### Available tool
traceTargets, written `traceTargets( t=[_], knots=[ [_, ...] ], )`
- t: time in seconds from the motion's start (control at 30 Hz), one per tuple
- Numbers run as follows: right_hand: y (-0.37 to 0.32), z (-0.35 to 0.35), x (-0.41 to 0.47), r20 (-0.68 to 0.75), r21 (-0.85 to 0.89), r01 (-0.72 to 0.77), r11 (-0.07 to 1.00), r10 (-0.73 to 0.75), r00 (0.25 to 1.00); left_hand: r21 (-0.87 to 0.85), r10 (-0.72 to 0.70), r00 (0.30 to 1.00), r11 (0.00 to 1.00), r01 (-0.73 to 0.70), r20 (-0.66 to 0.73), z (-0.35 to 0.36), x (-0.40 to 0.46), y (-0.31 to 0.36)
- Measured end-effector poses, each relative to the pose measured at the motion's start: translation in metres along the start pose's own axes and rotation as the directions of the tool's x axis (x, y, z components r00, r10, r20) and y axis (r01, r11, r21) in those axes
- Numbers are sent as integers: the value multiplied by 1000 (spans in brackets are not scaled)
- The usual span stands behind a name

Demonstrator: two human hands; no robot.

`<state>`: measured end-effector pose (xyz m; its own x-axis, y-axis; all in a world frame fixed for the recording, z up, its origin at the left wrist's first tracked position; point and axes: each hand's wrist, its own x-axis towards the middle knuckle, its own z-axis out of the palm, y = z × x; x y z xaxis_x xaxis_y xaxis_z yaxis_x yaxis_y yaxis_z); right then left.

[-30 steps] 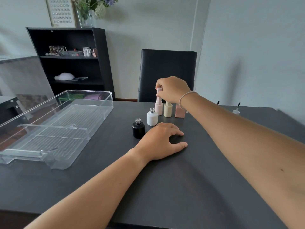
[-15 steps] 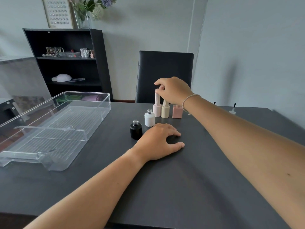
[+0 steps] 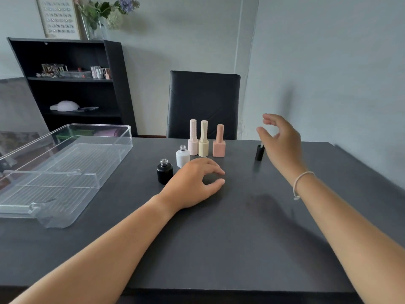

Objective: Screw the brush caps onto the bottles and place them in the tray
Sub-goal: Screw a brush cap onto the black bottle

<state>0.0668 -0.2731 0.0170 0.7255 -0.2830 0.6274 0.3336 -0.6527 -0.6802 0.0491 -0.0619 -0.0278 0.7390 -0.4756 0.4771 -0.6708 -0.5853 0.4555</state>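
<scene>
Plainly, no bottle shows readable lettering; three capped bottles (image 3: 203, 139) stand on the table (image 3: 241, 238) beside uncapped white bottle (image 3: 182, 157) and black bottle (image 3: 164, 171); left hand (image 3: 192, 183) rests loosely empty; right hand (image 3: 281, 142) hovers spread, empty, beside black brush cap (image 3: 259, 152); tray (image 3: 63, 172) sits left.

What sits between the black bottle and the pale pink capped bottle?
In the head view, the white bottle, uncapped, stands between the black bottle and the pale pink capped bottle. The left hand rests on the table beside them.
</scene>
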Motion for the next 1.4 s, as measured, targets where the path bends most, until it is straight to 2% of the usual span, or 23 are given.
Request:
traceTargets(
  t=[0.07,0.17,0.27,0.37,0.47,0.57,0.7,0.83,0.97,1.1,1.3,1.4],
  knots=[
    [10,2,-5,28,12,-79,997,79,996,-39,38,990,998,-44,-137,-8,1,4],
    [20,10,-9,92,19,-171,985,169,981,-15,54,903,998,-67,-427,-28,4,0],
    [28,18,-10,149,-28,-226,974,228,962,-34,-46,848,999,33,-528,-51,1,-16],
    [36,21,-10,162,-46,-286,957,289,943,-149,-255,842,967,208,-475,-63,-4,-36],
    [40,22,-8,183,-53,-344,937,348,919,-190,-404,869,913,362,-285,-65,-7,-45],
    [42,23,-7,204,-53,-384,922,387,899,-181,-452,887,884,431,-95,-63,-8,-45],
    [45,25,-8,199,-105,-355,929,369,908,-195,-513,858,839,508,26,-70,-10,-47],
    [45,26,-10,191,-113,-340,934,356,915,-111,-567,810,805,583,147,-72,-13,-50],
    [42,28,-13,195,-126,-309,943,329,924,-102,-553,813,812,575,181,-72,-14,-49],
    [36,30,-18,216,-62,-263,963,270,938,-95,-525,839,836,540,145,-72,-13,-49],
    [17,35,-31,314,21,-126,992,113,943,-240,-429,903,875,421,21,-63,-9,-39],
    [5,35,-39,368,75,-45,996,14,930,-365,-411,911,853,372,-32,-57,-7,-33]
  ],
)
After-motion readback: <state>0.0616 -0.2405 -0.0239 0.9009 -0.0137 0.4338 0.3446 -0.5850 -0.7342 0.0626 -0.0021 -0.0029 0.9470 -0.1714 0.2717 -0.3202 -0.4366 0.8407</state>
